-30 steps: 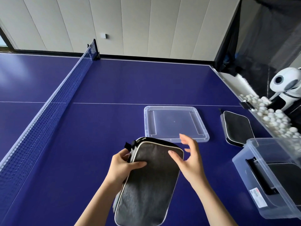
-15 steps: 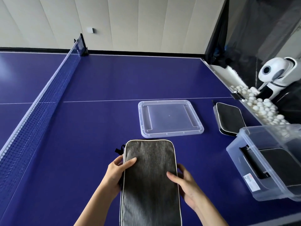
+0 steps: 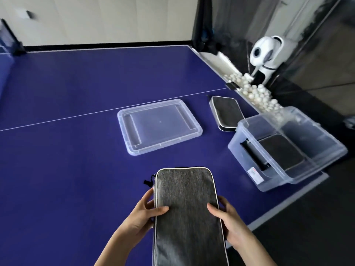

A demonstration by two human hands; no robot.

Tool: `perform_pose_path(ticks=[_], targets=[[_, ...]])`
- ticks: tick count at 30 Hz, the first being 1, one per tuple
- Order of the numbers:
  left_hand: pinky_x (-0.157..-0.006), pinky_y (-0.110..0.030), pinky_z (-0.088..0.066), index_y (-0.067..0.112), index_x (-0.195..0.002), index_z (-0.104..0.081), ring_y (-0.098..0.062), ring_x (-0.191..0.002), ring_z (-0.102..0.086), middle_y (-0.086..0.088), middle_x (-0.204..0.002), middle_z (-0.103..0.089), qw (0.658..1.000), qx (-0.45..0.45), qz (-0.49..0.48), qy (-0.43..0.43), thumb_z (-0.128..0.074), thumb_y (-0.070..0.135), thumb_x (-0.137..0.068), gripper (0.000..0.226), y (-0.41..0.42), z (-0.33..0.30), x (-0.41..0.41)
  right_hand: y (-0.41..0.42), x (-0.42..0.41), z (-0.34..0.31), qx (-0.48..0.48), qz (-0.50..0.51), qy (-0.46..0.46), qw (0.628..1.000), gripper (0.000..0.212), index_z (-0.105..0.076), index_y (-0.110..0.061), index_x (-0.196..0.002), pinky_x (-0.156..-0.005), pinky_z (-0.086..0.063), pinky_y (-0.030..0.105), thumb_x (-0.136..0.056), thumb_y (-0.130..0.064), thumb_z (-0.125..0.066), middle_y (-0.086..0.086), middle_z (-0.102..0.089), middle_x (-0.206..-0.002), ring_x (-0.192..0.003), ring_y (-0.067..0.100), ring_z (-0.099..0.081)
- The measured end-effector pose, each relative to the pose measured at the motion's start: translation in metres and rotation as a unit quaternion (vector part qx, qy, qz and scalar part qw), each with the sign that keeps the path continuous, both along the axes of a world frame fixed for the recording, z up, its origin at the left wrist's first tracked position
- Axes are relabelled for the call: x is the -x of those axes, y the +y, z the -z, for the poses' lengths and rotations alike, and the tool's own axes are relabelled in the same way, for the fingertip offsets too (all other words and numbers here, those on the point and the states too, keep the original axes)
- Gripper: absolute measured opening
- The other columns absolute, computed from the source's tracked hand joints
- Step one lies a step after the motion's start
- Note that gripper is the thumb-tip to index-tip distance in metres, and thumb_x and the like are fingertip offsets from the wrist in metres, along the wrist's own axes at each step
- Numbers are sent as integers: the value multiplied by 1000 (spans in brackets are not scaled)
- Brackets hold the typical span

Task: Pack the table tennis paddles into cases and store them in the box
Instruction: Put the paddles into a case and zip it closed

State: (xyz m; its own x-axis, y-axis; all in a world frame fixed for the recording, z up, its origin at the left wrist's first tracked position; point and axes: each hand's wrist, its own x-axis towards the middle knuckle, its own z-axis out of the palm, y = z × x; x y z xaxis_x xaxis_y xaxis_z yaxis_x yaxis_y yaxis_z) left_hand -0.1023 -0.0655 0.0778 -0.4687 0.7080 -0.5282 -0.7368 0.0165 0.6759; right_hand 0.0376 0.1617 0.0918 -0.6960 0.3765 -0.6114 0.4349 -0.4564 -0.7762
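Note:
A grey fabric paddle case [image 3: 187,208] with white piping is held flat above the blue table's near edge. My left hand [image 3: 143,215] grips its left edge, thumb on top. My right hand [image 3: 227,220] grips its right edge the same way. A clear plastic box [image 3: 247,139] stands at the right, at the table's edge, with a dark case [image 3: 280,152] lying inside. Another dark case [image 3: 226,112] lies on the table just behind the box. No bare paddle shows.
The box's clear lid [image 3: 159,125] lies upside down mid-table. A trough of white balls [image 3: 255,93] and a white ball machine [image 3: 267,54] stand past the right edge. The net post [image 3: 9,37] is at far left.
The case went from tilted to flat in both hands, my right hand closing on its edge. The view swung right, bringing the box nearer the middle.

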Motion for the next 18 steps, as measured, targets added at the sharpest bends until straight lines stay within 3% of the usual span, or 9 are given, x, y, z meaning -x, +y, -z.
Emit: perform_pose_path(ticks=[4,9,18], targets=[[-85,-44,-56,29,-132,-48,-34,-112,-64,-15,-123,-66,1000,1,23,8,-86,8,-59,85,38,-6,-7,26,-22,-5,6,35,12,999,52,-60,-9,-109,-69,-56,38,-63,-19,-80,21,-70,-103,-91,35,-70],[-77,-36,-58,29,-127,-53,-34,-109,-66,-16,-120,-67,998,-12,39,40,-90,13,-54,84,96,-29,-13,75,-43,-17,1,67,43,997,51,-60,-11,-109,-68,-56,37,-63,-20,-80,19,-71,-102,-92,36,-70],[-85,-39,-56,32,-122,-59,-33,-109,-66,-13,-118,-69,990,-38,48,124,-91,19,-53,77,243,-77,-62,210,-106,-69,-32,75,104,991,49,-60,-17,-113,-71,-56,31,-68,-24,-77,8,-72,-105,-96,23,-70]])
